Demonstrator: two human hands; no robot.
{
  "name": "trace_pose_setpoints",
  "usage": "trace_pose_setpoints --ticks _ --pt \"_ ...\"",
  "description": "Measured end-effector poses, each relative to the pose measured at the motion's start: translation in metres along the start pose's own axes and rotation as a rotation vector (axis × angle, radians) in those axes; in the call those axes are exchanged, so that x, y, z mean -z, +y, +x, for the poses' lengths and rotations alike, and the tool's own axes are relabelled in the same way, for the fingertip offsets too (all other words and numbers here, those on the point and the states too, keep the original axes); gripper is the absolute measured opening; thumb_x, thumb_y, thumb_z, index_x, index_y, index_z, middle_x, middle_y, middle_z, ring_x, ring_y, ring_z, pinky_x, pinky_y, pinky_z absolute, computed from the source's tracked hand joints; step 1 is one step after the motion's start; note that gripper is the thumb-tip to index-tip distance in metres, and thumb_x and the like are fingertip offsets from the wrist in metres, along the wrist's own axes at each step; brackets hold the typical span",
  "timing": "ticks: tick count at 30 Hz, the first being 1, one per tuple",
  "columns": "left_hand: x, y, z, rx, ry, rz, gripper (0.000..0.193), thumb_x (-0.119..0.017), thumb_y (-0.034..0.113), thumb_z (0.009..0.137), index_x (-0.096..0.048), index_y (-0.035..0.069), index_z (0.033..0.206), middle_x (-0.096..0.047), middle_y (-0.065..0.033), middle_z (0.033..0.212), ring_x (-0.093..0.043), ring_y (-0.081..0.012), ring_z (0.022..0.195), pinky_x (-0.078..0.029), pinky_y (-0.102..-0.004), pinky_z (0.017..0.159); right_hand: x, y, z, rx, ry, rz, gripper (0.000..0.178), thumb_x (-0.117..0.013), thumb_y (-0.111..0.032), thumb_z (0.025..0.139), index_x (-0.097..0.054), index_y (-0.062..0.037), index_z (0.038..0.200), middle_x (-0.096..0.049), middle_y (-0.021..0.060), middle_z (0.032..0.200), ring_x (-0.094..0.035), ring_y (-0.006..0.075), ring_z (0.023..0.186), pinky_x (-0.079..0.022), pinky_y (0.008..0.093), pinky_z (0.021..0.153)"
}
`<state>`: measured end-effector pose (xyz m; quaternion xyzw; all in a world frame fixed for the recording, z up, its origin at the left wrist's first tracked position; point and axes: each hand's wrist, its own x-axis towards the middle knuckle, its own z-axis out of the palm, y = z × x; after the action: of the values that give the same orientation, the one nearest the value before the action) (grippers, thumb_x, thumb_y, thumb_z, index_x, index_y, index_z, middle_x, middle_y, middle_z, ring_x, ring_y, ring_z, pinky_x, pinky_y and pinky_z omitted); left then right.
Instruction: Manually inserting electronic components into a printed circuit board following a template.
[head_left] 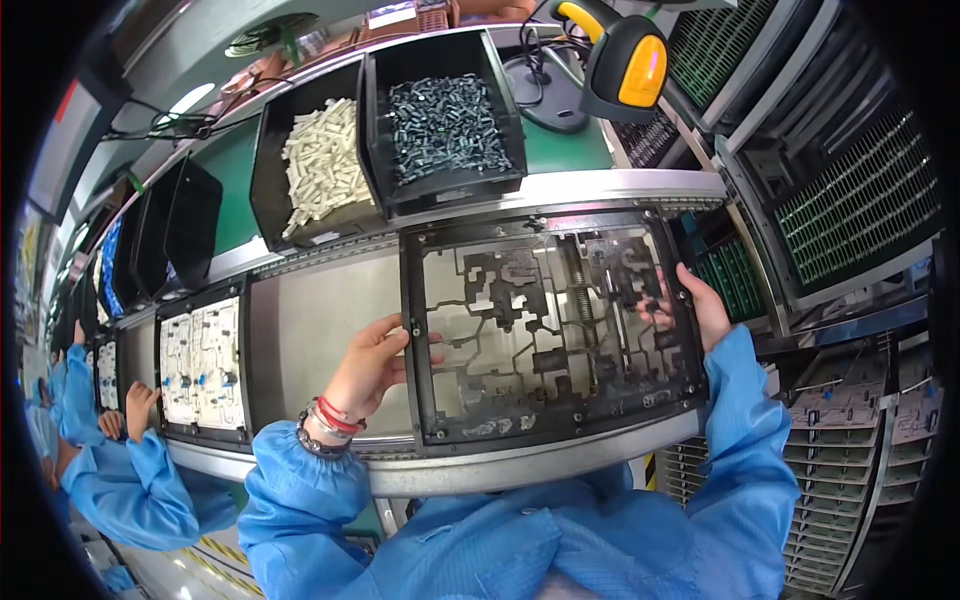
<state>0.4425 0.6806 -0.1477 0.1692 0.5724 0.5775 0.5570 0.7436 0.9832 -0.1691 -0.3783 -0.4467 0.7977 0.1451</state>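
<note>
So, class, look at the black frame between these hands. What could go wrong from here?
1. Pinching: fingers of the right hand show through the openings of the black frame, so they might get trapped if it drops against the metal rail.
2. Snagging: the bracelets at the left hand could catch the frame's edge.
3. Spilling: the bin of dark parts stands close behind; a bump might scatter them.

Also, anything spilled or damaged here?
No visible spills: white parts and dark parts lie in bins. Only oddity: pale scuff-like marks on the near edge of the black frame between left hand and right hand; wear or residue, can't tell.
</note>
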Motion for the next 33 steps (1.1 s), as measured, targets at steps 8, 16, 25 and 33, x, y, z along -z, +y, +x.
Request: trace_pose_setpoints --ticks 8,16,25,33 --pt "-0.004 -0.011 0.014 -0.026 0.014 0.020 0.032 -0.036 0.012 0.096 -0.038 0.001 0.125 -0.057 -0.0209 0.114 -0.062 -0.0310 0.098 -0.053 -0.0377 0.082 0.032 -0.004 0.024 -0.021 -0.087 0.061 0.031 -0.054 -0.030 0.092 -0.054 -0.0051 0.110 -0.060 0.0050 0.096 -0.061 0.0235 0.090 -0.050 0.0393 0.080" --pt "-0.014 -0.027 0.026 -0.086 -0.113 -0.023 0.027 -0.039 0.016 0.096 -0.042 0.000 0.118 -0.058 -0.0203 0.107 -0.060 -0.0317 0.095 -0.048 -0.0389 0.088 -0.012 -0.005 -0.054 1.083 0.583 -0.318 0.035 -0.052 -0.010 0.091 -0.042 -0.0006 0.124 -0.055 0.0093 0.115 -0.053 0.0172 0.104 -0.043 0.0297 0.089" --pt "0.014 -0.056 0.044 0.018 -0.285 -0.235 0.033 -0.044 0.034 0.094 -0.054 0.006 0.110 -0.060 -0.0123 0.105 -0.058 -0.0243 0.090 -0.047 -0.0355 0.081 0.007 -0.015 -0.335 1.584 1.875 -0.760 0.037 -0.055 -0.001 0.084 -0.041 -0.0004 0.118 -0.053 0.0096 0.101 -0.052 0.0118 0.075 -0.043 0.0264 0.062" --pt "0.036 -0.072 0.061 0.114 -0.254 -0.352 0.026 -0.043 0.029 0.092 -0.055 0.008 0.102 -0.062 -0.0084 0.096 -0.058 -0.0213 0.084 -0.049 -0.0346 0.075 0.034 -0.078 -0.414 0.693 2.240 -1.155 0.041 -0.054 -0.027 0.086 -0.049 -0.0016 0.118 -0.064 0.0223 0.094 -0.060 0.0404 0.090 -0.048 0.0441 0.076"
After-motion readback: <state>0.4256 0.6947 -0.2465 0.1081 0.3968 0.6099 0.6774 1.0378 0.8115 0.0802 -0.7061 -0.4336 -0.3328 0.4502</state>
